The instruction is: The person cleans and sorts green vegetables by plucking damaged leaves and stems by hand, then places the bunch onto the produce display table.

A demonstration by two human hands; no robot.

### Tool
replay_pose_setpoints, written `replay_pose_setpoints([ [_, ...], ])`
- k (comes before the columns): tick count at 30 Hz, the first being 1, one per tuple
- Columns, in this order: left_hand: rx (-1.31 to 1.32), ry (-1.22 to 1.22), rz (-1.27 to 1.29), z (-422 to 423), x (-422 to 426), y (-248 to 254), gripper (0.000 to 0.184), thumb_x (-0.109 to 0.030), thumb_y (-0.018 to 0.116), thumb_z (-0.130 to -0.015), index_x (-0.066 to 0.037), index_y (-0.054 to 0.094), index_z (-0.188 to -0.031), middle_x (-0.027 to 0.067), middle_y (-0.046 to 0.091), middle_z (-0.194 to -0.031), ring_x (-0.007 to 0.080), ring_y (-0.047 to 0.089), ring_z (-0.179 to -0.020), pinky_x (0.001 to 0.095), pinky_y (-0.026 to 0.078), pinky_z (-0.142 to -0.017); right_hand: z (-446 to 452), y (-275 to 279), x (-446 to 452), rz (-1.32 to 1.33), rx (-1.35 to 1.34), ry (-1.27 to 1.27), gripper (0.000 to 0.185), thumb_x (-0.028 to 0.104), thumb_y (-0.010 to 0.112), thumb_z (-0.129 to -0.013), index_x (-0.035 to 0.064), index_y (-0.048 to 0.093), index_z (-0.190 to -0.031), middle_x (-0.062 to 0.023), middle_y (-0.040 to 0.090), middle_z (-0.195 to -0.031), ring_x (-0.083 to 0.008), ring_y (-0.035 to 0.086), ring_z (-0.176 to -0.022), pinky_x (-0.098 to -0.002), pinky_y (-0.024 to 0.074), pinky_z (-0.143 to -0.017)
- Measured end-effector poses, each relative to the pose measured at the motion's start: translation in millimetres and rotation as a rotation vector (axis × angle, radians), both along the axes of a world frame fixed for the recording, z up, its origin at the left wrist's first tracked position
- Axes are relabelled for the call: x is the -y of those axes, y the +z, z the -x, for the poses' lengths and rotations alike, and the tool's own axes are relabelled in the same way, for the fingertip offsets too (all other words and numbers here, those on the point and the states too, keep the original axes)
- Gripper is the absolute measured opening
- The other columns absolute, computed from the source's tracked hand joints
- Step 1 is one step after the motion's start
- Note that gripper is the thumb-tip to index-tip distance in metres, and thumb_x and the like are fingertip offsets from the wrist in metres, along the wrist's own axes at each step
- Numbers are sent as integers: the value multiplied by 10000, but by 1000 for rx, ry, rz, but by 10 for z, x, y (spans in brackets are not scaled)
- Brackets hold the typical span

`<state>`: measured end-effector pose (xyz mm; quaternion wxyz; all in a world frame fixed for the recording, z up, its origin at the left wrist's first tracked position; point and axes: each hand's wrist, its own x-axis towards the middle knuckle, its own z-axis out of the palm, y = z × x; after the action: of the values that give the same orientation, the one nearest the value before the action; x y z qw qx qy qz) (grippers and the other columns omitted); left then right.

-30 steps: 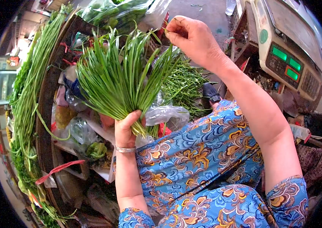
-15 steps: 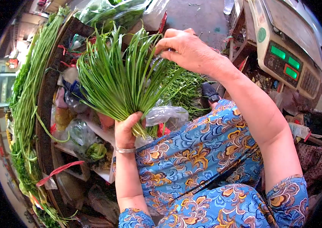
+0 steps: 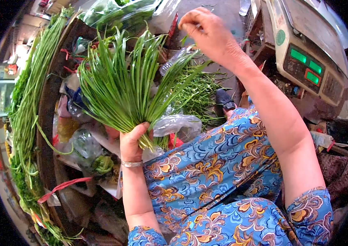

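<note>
While the left hand (image 3: pixel 133 139) closes round the lower stems of a bunch of green leaves (image 3: pixel 118 82), its thumb lies across the front and the stem ends project just past the fist. The bunch stands left of centre, before the person's body, its leaves fanned upward and outward. The left forearm rises almost vertically from the sleeve, with a bracelet (image 3: pixel 132 164) at the wrist. The right arm is bent at the elbow and reaches up and inward; the right hand (image 3: pixel 213 35) is raised beyond the bunch's right edge, apart from it, with thumb and fingers curled towards each other. Its outline is blurred, so whether the fingertips pinch a leaf cannot be told. Most of the left fingers are hidden behind the stems. The bunch partly covers a clear bag (image 3: pixel 178 125) and a pile of loose stems (image 3: pixel 200 88) on the floor. On the scale (image 3: pixel 301 65), 3 green windows are lit, their digits illegible. The shoe (image 3: pixel 224 99) is partly hidden by the patterned shirt (image 3: pixel 206 168).
</note>
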<state>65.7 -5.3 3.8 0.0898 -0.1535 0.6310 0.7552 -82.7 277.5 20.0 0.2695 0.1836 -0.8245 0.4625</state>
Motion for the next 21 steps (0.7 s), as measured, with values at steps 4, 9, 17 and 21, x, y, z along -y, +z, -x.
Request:
replay_pose_setpoints([
  [4,-22,-33,36,14,37,14,342,-101,649,-739,11,567,-1052,97,625,-813,189,587,-581,299,492,-498,-42,94,-121,141,89,-19,148,183,563,-870,72,651,-910,-119,613,-862,-298,621,-837,-403,497,-764],
  [9,-22,-29,80,31,72,38,333,-108,644,-737,16,573,-1038,93,622,-794,189,585,-585,299,484,-500,-113,50,-106,-287,246,126,227,96,572,-875,123,654,-1085,-76,580,-956,-205,576,-853,-306,452,-790],
  [17,-13,0,62,2,98,105,342,-73,632,-721,-9,583,-1053,97,631,-825,198,597,-609,300,498,-510,-129,-146,-60,-583,390,116,139,175,559,-891,169,659,-988,-33,540,-1109,-218,438,-1126,-391,279,-963],
  [21,-54,-40,69,18,167,67,323,-82,624,-727,6,573,-1033,100,617,-777,205,573,-559,302,484,-498,-116,-112,-70,-567,414,101,132,180,545,-890,155,656,-958,-44,560,-1058,-221,464,-1113,-385,272,-967],
])
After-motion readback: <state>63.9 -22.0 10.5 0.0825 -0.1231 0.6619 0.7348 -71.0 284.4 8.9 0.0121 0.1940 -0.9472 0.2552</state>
